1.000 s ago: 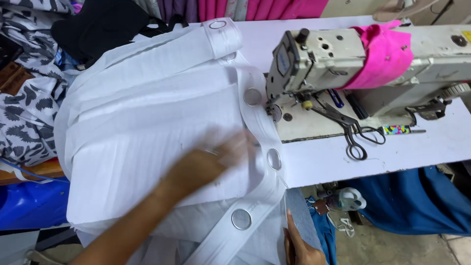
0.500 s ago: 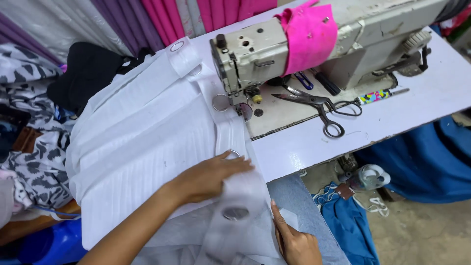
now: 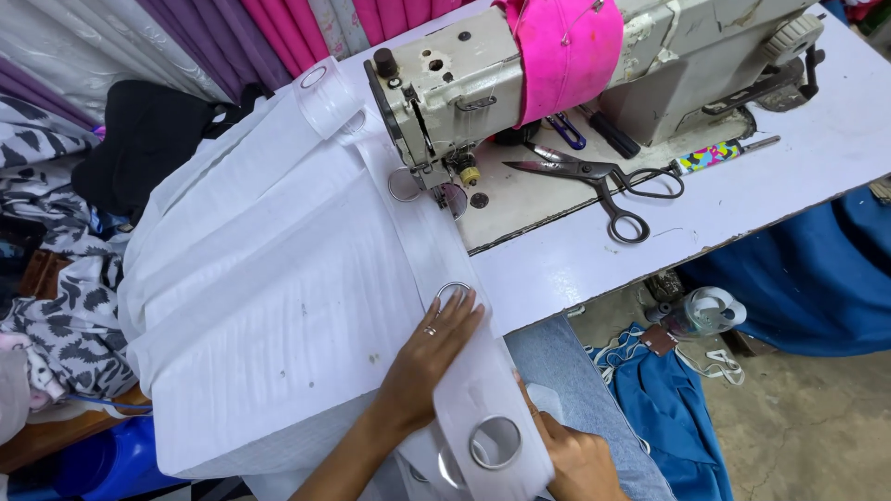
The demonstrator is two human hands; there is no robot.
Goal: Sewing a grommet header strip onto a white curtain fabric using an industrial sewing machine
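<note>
The white eyelet band [image 3: 436, 278] is running lengthwise from the near right to the far left, passing under the sewing machine [image 3: 520, 74]. Four metal rings are showing along it. The left hand [image 3: 432, 357] is pressing it flat, fingers together. The right hand [image 3: 580, 459] is pinching its near edge. One pair of scissors [image 3: 594, 181] is lying on the table [image 3: 742, 195].

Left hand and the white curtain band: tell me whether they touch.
Touching. The head view shows the left hand lying flat on the white curtain band, fingertips at a metal ring, no gap visible.
</note>
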